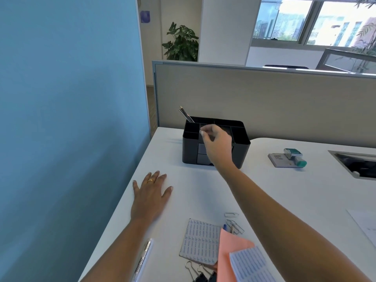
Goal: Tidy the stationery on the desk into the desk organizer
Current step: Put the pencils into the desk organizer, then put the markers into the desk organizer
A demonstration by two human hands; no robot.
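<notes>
1. The right hand pinches something tiny, too small to tell, above the black organizer at the desk's back.
2. The left hand lies flat, fingers spread, holding nothing.
3. Near the front lie several paper clips and two binder clips.

We're in an office: a white counter backed by a beige cubicle partition, potted plant and windows beyond.

Matt black plastic organizer on a smooth white desk.
</notes>
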